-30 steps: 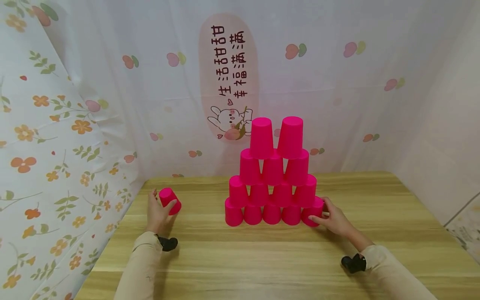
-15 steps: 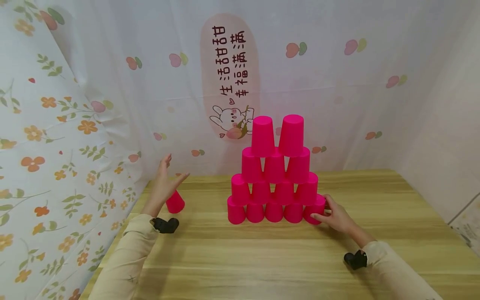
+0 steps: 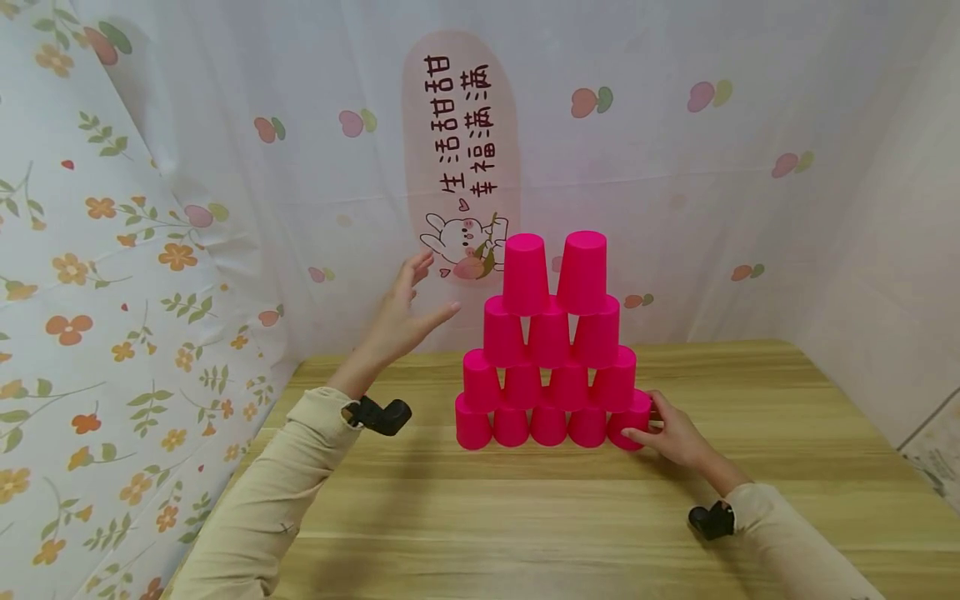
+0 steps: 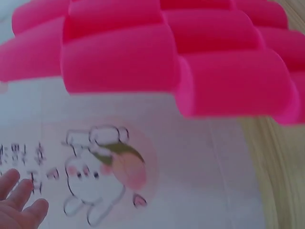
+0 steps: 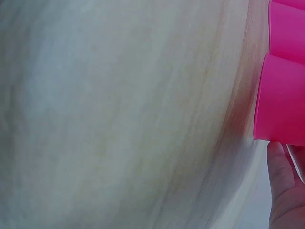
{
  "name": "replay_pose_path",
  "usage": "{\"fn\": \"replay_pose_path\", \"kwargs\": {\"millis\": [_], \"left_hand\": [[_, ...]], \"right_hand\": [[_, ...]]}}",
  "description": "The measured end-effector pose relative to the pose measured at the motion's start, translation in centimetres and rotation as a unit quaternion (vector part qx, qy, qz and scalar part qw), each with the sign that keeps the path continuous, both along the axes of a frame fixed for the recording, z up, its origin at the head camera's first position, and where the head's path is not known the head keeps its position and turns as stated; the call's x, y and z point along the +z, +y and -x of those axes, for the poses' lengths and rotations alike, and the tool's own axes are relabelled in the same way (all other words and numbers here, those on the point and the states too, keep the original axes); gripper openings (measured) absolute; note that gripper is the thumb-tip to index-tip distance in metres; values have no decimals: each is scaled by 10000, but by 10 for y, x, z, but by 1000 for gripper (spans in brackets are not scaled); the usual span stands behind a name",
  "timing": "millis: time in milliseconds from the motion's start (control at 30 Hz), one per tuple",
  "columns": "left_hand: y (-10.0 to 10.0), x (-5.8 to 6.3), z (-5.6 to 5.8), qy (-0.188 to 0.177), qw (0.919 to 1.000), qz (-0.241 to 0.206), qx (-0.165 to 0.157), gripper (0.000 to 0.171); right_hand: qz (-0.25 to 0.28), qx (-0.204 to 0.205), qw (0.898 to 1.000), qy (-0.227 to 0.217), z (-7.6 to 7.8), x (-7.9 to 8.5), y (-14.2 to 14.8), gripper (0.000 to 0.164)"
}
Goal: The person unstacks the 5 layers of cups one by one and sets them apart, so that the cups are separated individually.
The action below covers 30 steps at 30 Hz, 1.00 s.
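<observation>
Bright pink cups, all upside down, form a stepped wall on the table, narrowing from several cups in the bottom row to two cups on top. My left hand is raised to the left of the upper rows, thumb and fingers spread, holding nothing. In the left wrist view its fingertips appear low at the left, apart from the cups. At the bottom row's right end, my right hand holds the outermost cup between thumb and fingers. The right wrist view shows this cup just above the thumb.
The wood-grain table reaches back to a white curtain with printed fruit and a rabbit. A floral curtain borders the left side. A black wrist camera sits on the left cuff, another camera on the right.
My left hand has let go of a lone pink cup at the left, then risen and moved right toward the stack. That cup is now hidden behind the arm. The right hand stays.
</observation>
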<state>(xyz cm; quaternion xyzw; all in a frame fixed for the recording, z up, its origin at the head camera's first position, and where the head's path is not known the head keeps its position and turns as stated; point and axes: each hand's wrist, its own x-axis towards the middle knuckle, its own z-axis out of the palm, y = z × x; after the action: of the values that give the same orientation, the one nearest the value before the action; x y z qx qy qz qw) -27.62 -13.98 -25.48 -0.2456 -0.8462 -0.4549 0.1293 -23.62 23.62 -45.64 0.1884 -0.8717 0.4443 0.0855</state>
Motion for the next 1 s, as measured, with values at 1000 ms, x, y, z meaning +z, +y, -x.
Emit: {"fn": "replay_pose_path", "kwargs": {"millis": [1000], "left_hand": [[88,14,22,-793,9943,-671,-251,64]], "right_hand": [[83,92,9999,41,16,-29,14,49]]}}
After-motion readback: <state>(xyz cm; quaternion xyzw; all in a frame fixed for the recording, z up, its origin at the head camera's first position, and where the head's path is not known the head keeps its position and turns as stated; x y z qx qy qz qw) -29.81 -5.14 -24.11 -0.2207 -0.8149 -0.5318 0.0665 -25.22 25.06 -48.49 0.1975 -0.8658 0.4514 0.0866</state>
